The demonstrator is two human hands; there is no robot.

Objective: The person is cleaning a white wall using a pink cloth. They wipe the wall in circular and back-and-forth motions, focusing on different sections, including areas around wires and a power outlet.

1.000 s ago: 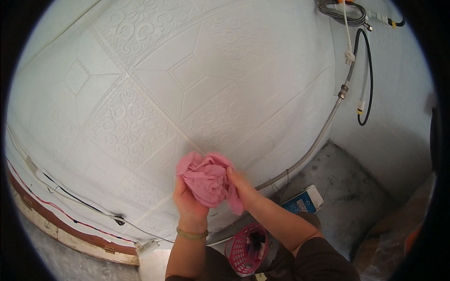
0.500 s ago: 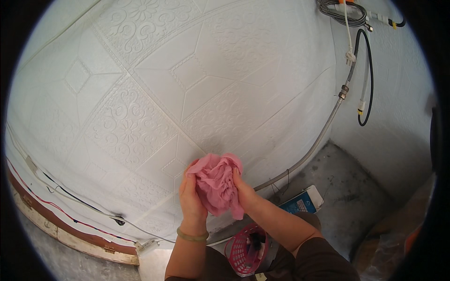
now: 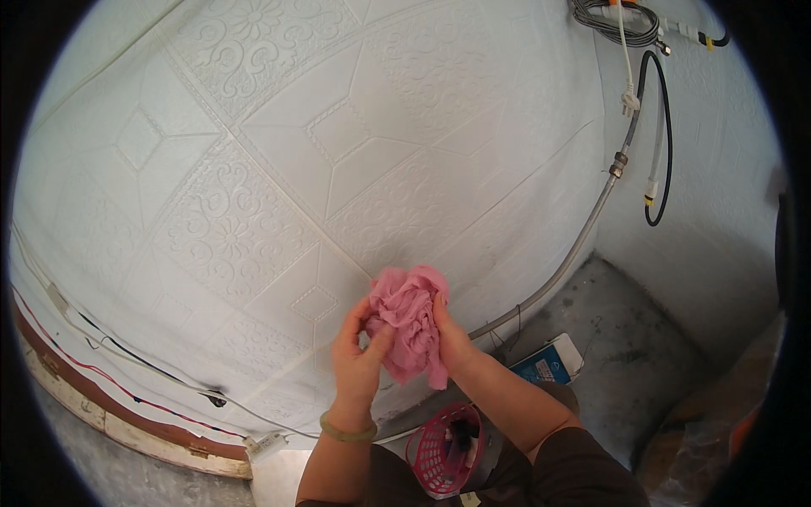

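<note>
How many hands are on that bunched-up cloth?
2. The left hand holds the left side of the pink cloth, and the right hand holds its right side. Some fingers are hidden by the cloth; no other hands show.

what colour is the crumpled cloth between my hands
The crumpled fabric cloth is a plain dusty pink, showing best in the head view.
</note>
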